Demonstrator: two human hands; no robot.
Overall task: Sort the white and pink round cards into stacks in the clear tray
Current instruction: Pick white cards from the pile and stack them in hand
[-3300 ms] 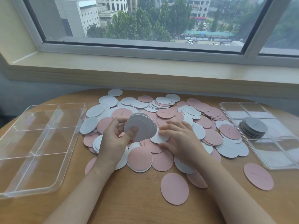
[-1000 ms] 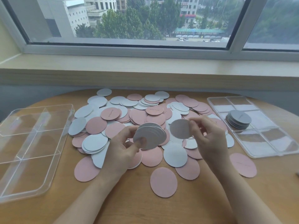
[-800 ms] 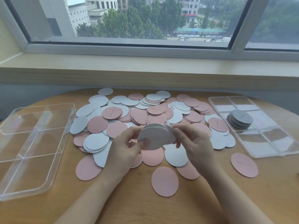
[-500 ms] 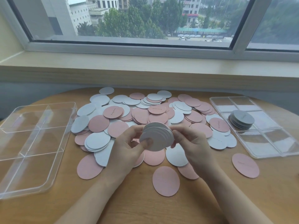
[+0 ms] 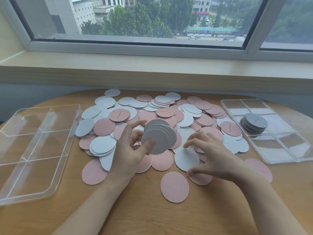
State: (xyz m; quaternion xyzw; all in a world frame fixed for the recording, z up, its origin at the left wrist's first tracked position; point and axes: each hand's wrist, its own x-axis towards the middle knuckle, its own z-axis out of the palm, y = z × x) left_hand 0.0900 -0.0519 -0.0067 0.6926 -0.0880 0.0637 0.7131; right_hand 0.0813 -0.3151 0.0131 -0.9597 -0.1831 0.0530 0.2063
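From the head view, the left hand holds a fanned stack of white cards upright above the pile, thumb on the front card and fingers curled behind; the back cards are mostly hidden by the front one. The right hand hovers low over a single white card lying on the pile, its fingers spread and bent, gripping nothing; whether the fingertips touch the card is hard to tell. Loose pink and white cards overlap across the wooden bench. A clear tray on the right holds a short stack of white cards in a middle compartment. Another clear tray, on the left, is cut off by the frame edge.
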